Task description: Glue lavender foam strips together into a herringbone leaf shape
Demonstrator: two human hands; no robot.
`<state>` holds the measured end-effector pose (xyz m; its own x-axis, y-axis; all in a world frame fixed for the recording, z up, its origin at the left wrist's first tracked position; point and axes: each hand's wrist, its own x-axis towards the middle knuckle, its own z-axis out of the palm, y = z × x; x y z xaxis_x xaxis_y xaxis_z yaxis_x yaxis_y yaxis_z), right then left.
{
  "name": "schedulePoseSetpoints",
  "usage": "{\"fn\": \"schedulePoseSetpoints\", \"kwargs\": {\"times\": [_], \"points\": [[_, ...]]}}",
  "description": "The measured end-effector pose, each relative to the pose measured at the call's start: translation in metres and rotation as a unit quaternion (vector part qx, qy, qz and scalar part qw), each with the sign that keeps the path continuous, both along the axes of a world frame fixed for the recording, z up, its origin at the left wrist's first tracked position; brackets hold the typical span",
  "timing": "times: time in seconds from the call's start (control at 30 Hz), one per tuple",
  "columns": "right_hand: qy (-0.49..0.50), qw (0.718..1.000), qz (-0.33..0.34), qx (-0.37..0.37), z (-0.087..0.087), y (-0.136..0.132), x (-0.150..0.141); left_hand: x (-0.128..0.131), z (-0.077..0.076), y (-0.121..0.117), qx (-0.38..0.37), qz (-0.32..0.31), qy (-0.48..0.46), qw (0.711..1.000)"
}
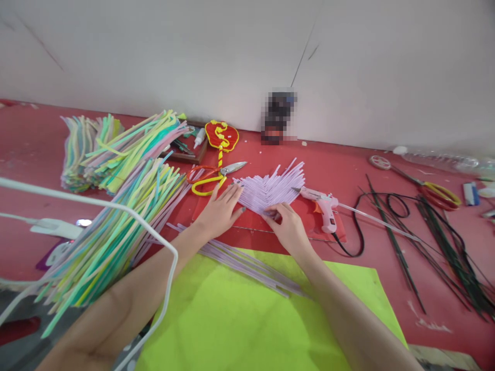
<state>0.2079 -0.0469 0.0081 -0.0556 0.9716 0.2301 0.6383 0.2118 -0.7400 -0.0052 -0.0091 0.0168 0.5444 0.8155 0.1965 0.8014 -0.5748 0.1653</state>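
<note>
A lilac piece made of pipe cleaners point(266, 189), laid in slanting rows that meet in a V, lies on a red board point(251, 232). My left hand point(222, 210) rests with its fingers stretched out along the piece's left edge. At its lower point my right hand point(286, 224) pinches the piece between thumb and curled fingers. Several loose lilac pipe cleaners point(251, 268) lie below my wrists on a lime-green sheet point(240, 324). Beside the right end of the piece is a pink glue gun point(327, 206) with a clear glue stick in its back.
Scissors with red and yellow handles point(209, 178) lie behind my left hand. Colourful pipe-cleaner bundles point(127, 221) fill the left side, crossed by a white cable point(147, 226). At right are dark green stems point(444, 242), more scissors point(436, 193) and a plastic bottle point(444, 159).
</note>
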Motion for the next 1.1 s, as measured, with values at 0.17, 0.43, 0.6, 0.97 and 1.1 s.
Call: {"fn": "schedulePoseSetpoints", "kwargs": {"times": [0.17, 0.43, 0.6, 0.97, 1.1], "points": [[-0.001, 1.0, -0.001, 0.002, 0.001, 0.0, -0.001, 0.006, 0.002, -0.014, -0.027, -0.037, 0.044, 0.998], [-0.004, 1.0, -0.008, 0.004, 0.002, -0.001, -0.002, 0.005, -0.001, -0.021, -0.042, -0.036, 0.072, 0.996], [-0.004, 1.0, -0.006, 0.003, 0.002, -0.002, -0.002, 0.004, -0.001, -0.02, -0.032, -0.034, 0.076, 0.996], [0.011, 1.0, 0.0, 0.006, 0.003, -0.001, -0.003, 0.006, 0.015, -0.014, 0.069, -0.011, -0.004, 0.998], [0.006, 1.0, -0.001, 0.0, 0.0, 0.0, -0.001, 0.001, 0.014, -0.006, 0.085, 0.027, -0.057, 0.994]]}}
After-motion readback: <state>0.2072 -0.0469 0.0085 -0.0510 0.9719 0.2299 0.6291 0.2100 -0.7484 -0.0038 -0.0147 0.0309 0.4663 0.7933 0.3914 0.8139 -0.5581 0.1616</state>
